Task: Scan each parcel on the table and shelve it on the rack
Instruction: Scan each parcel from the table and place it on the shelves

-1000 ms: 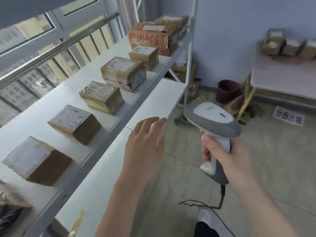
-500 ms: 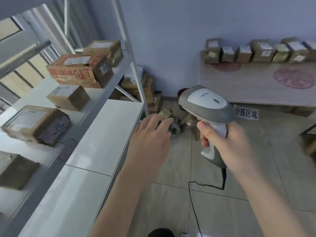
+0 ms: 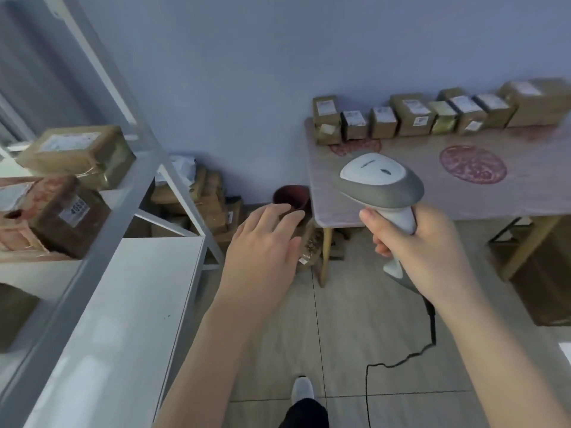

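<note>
View swung rt; parcels now 2 o'clock. R hand grips scanner, L hand relaxed, empty. 9 o'clock rack cropped.

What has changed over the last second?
The person turned right, away from the rack, toward the table; its row of parcels now lies ahead. Nothing taken or released. The left hand stays open and empty; the right hand still grips the scanner.

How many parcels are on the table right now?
8, in one row along the back edge of the table, left to right: first, second, third, fourth, fifth, sixth, seventh, eighth. The first may be two stacked.
</note>
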